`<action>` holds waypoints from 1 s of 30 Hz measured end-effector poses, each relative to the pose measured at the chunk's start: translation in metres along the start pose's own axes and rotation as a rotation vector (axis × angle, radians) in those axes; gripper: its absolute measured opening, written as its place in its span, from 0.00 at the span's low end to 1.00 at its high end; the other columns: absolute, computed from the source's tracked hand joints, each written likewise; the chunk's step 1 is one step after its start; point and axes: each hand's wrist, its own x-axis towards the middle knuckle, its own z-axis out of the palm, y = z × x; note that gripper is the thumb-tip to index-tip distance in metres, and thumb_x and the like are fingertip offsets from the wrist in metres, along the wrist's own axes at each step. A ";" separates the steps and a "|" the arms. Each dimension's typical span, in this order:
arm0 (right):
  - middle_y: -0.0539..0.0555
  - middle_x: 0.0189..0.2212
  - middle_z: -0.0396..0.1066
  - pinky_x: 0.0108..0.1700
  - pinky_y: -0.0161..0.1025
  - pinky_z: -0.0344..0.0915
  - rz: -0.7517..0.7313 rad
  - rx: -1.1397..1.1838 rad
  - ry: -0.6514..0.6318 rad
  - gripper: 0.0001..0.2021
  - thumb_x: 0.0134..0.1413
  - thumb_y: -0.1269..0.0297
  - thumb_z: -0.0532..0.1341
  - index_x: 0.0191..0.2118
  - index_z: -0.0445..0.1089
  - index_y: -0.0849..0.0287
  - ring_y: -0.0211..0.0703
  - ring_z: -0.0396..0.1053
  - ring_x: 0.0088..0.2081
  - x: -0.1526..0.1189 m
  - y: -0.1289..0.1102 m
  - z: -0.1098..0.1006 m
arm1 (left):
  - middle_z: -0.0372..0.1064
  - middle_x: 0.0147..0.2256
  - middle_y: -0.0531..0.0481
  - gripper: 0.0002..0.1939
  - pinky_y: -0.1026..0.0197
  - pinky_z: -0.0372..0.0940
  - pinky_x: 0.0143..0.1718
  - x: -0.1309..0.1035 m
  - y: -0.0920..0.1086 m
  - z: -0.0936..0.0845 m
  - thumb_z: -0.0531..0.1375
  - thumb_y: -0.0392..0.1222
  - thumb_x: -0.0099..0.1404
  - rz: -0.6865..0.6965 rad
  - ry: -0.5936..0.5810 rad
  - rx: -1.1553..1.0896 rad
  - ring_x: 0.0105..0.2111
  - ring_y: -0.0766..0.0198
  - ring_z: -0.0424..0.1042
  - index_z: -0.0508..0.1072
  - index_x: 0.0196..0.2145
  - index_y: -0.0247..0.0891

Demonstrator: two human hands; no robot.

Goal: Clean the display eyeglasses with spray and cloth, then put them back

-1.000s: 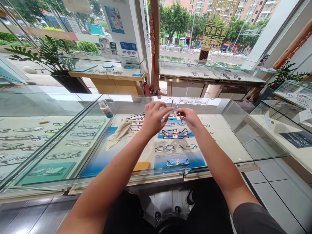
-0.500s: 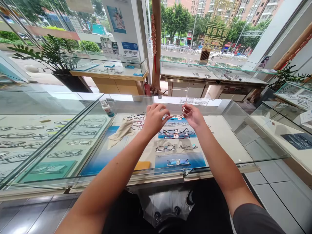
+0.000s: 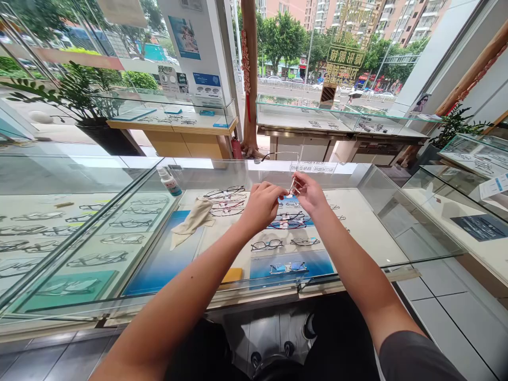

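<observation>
A thin-framed pair of glasses (image 3: 292, 183) is pinched in the fingers of my right hand (image 3: 309, 194), above the glass counter. One of its slim temples stands up and bends left, with a dark tip. My left hand (image 3: 260, 208) is beside it, back of the hand toward me, fingers bent together and fingertips close to the frame's lower left. What those fingers grip, if anything, is hidden. Below my hands, several eyeglasses (image 3: 266, 245) lie in rows inside the counter. A beige cloth (image 3: 193, 221) rests left of them.
A spray bottle (image 3: 170, 181) stands at the counter's back left. Glass edges of the display counter (image 3: 381, 267) run along the front and right. A yellow item (image 3: 232, 275) lies near the front edge. Further showcases (image 3: 170, 132) and a potted plant (image 3: 85, 114) stand beyond.
My left hand has moved right, so its fingertips are now close to my right hand and the glasses. The right hand keeps its hold. The whole view has shifted slightly.
</observation>
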 end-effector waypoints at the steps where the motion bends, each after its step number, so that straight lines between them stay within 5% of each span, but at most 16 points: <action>1: 0.52 0.35 0.81 0.37 0.42 0.64 0.000 -0.005 -0.001 0.18 0.34 0.51 0.78 0.31 0.77 0.51 0.44 0.71 0.37 0.000 0.000 0.000 | 0.83 0.44 0.46 0.19 0.45 0.57 0.53 0.000 0.002 0.001 0.54 0.27 0.70 0.000 -0.013 -0.018 0.49 0.47 0.73 0.79 0.48 0.42; 8: 0.53 0.36 0.81 0.37 0.43 0.65 0.022 -0.026 -0.053 0.19 0.35 0.49 0.79 0.30 0.75 0.51 0.47 0.72 0.39 -0.005 -0.003 0.003 | 0.76 0.41 0.44 0.13 0.48 0.57 0.49 0.000 0.004 0.002 0.55 0.50 0.80 -0.073 0.022 -0.109 0.43 0.50 0.71 0.77 0.46 0.42; 14: 0.53 0.39 0.82 0.39 0.42 0.66 0.050 -0.120 -0.160 0.20 0.40 0.44 0.78 0.33 0.80 0.51 0.45 0.72 0.39 -0.012 -0.009 0.006 | 0.72 0.35 0.46 0.14 0.47 0.57 0.48 0.006 -0.002 -0.019 0.55 0.50 0.80 -0.079 0.166 -0.200 0.39 0.52 0.67 0.71 0.37 0.42; 18: 0.52 0.34 0.78 0.43 0.45 0.65 -0.205 -0.350 -0.132 0.18 0.51 0.42 0.74 0.29 0.78 0.51 0.45 0.70 0.38 -0.019 -0.020 0.006 | 0.70 0.34 0.47 0.17 0.50 0.60 0.44 0.010 -0.007 -0.045 0.59 0.56 0.78 -0.122 0.200 -0.392 0.36 0.55 0.66 0.70 0.36 0.43; 23: 0.54 0.46 0.79 0.59 0.53 0.64 -0.596 -0.661 -0.287 0.07 0.62 0.55 0.69 0.39 0.86 0.45 0.53 0.73 0.53 -0.029 -0.032 0.007 | 0.64 0.32 0.49 0.28 0.55 0.60 0.38 0.013 -0.011 -0.068 0.66 0.71 0.69 -0.168 0.057 -0.714 0.33 0.59 0.62 0.70 0.34 0.43; 30: 0.55 0.45 0.77 0.57 0.53 0.68 -0.350 -0.568 -0.636 0.10 0.63 0.54 0.70 0.31 0.84 0.49 0.51 0.73 0.49 -0.031 -0.039 0.001 | 0.63 0.32 0.50 0.27 0.57 0.58 0.36 0.013 -0.020 -0.074 0.70 0.69 0.67 -0.167 0.038 -0.845 0.32 0.62 0.59 0.73 0.33 0.41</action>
